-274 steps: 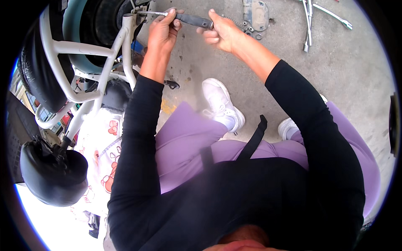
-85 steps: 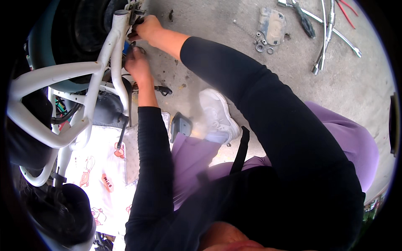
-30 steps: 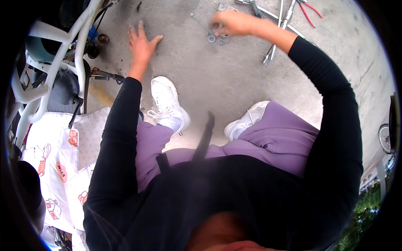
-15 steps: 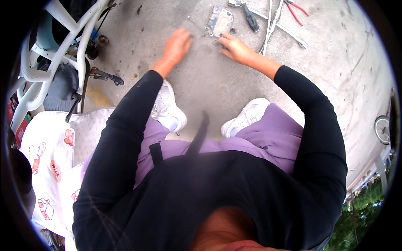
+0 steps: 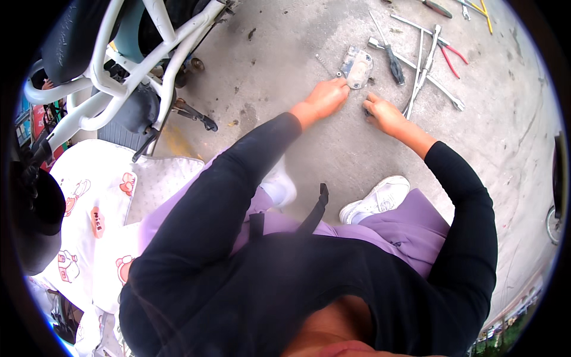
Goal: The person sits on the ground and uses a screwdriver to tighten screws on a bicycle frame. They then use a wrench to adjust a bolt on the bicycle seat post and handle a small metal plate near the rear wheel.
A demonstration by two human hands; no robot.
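A flat grey metal part with a pale oval face lies on the concrete. My left hand reaches to its near left corner, fingers pinched together over the small hardware there; what they hold, if anything, is hidden. My right hand hovers just right of and nearer than that part, its fingers curled closed around something small and dark that I cannot make out. A thin coil spring and a small round nut-like piece lie left of the part.
Right of the part lie a dark-handled screwdriver, a cross-shaped wheel wrench and red-handled pliers. More tools, one a dark-handled screwdriver, lie farther back. A white-framed scooter with a patterned cover stands at left.
My left hand has moved right, from bare concrete to the metal part's near corner. My right hand has drawn away from that part, its fingers now curled. The whole view has shifted.
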